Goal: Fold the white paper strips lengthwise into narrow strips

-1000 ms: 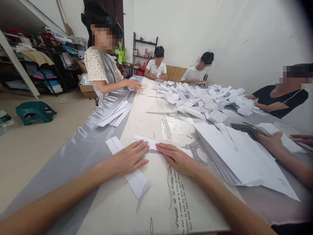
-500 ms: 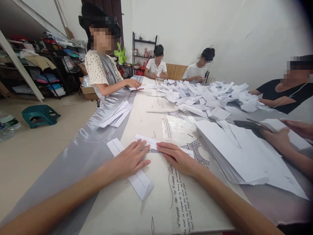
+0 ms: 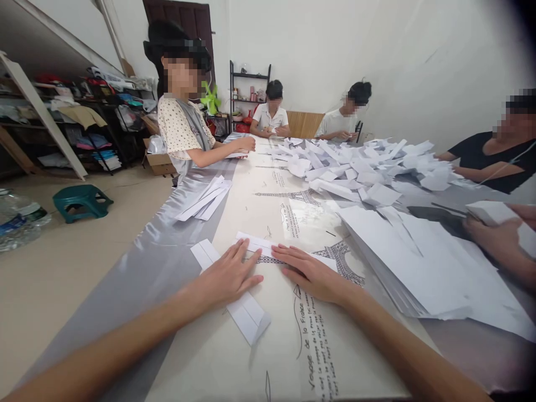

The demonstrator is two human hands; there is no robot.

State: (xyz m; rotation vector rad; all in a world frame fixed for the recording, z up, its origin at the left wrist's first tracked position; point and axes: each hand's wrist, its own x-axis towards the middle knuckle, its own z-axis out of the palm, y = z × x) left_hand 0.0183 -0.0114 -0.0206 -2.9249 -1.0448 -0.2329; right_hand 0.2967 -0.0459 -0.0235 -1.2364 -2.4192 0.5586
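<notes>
A: What are the hands doing at the folded strip (image 3: 268, 248)?

B: Both lie flat, palms down, fingers spread and pinching nothing. The left hand (image 3: 226, 276) presses on the strip's near-left end and also covers the middle of a second folded strip (image 3: 234, 298) that runs from beside it toward the table's near edge. The right hand (image 3: 312, 273) presses on the strip's right half, fingertips pointing left.

A: Any change from a second ago?

B: Very little. The two hands sit at the same spots on the strip as before; the whole view has slid a bit, so it reads as head motion, not hand motion. My judgement: the crease is still being pressed flat, nothing released yet.

A: And around the strip?

B: It lies on the printed tablecloth (image 3: 293, 357), over the tower drawing. Right of it rests a stack of white sheets (image 3: 414, 268); beyond, a heap of folded papers (image 3: 360, 167). Far right, a co-worker's hand (image 3: 498, 240) has lifted a white wad. Left and beyond the strip sits a bundle of finished strips (image 3: 205, 198).
</notes>
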